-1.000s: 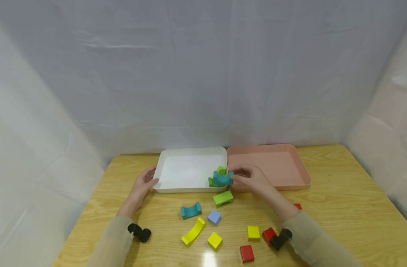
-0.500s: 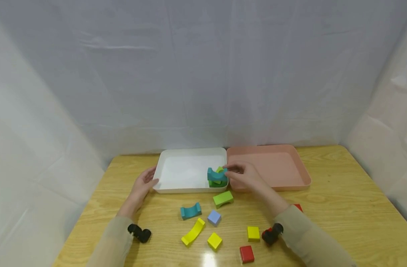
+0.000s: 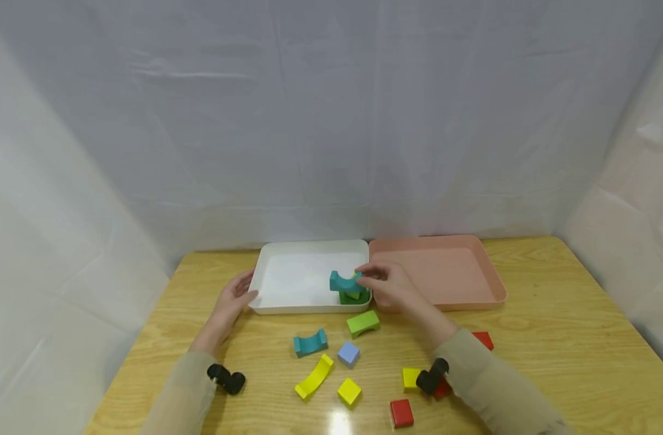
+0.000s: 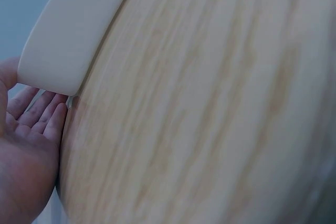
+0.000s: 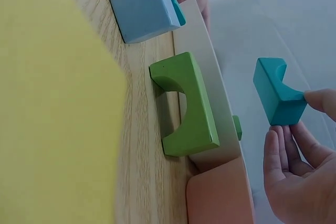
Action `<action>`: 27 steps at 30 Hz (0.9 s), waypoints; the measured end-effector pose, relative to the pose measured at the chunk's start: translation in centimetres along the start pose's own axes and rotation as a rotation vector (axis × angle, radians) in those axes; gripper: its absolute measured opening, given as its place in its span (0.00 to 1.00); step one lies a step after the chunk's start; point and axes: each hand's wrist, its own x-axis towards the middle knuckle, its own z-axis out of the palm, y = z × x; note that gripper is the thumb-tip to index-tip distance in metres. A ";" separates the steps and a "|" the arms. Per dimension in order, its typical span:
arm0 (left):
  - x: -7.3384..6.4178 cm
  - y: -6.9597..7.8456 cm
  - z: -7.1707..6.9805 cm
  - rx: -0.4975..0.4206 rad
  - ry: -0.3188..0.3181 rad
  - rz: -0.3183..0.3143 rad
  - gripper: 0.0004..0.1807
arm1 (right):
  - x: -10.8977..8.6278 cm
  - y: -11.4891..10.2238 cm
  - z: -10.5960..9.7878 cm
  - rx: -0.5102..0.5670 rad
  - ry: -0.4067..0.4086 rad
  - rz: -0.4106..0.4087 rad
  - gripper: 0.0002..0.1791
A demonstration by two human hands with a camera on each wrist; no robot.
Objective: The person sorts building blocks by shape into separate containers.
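My right hand pinches a teal arch block between thumb and fingertips, its curved hollow facing up. The block hangs over the right end of the white tray, above green blocks that it partly hides. In the right wrist view, the teal block shows between the thumb and fingers. My left hand holds the tray's near left corner, thumb at the rim and fingers along the outer side. The left wrist view has this hand by the tray wall.
A pink tray adjoins the white one on the right. On the wooden table lie a light green arch, another teal arch, a yellow curved block, a lavender cube, yellow cubes and red blocks.
My right hand has carried the teal arch block leftward and slightly up, from the white tray's right edge to farther over its inside. The left hand has stayed at the tray corner.
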 end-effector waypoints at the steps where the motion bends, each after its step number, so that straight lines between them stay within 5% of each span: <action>1: 0.0 0.0 0.0 0.001 0.000 -0.001 0.37 | 0.1 0.0 0.1 -0.004 -0.002 0.001 0.15; 27: -0.2 0.0 -0.1 0.002 0.000 -0.002 0.36 | 1.4 -0.9 3.0 0.029 -0.042 0.034 0.18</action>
